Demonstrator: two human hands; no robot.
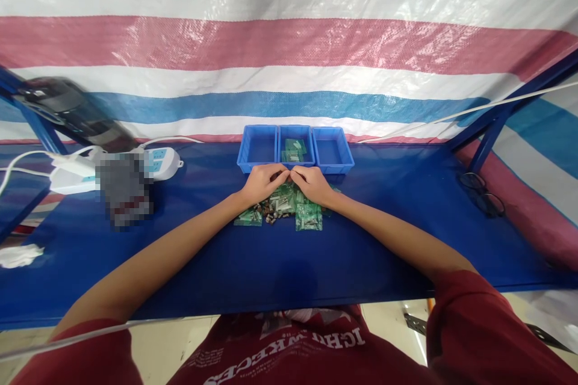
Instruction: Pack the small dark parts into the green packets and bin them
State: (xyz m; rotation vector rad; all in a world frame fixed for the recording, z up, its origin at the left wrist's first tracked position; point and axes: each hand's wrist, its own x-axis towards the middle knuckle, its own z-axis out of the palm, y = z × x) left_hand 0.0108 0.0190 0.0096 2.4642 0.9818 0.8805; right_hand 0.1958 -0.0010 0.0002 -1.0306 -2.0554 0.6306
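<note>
My left hand (265,183) and my right hand (312,184) meet fingertip to fingertip above a pile of small green packets (284,200), just in front of the middle blue bin. The fingers of both are closed in a pinch; whatever lies between them is too small to make out. Small brown and silvery pieces (271,212) lie loose at the pile's front. One green packet (309,218) lies flat at the front right, another (249,217) at the front left. The middle bin (295,163) holds a few green packets (294,149). Nothing shows inside the left bin (257,165) or right bin (335,165).
On the blue table (289,277), a white power strip (169,163) with cables and a blurred dark object (126,189) stand at the left. Crumpled white tissue (20,255) lies far left, glasses (482,194) far right. Blue frame bars rise at both sides before a striped sheet.
</note>
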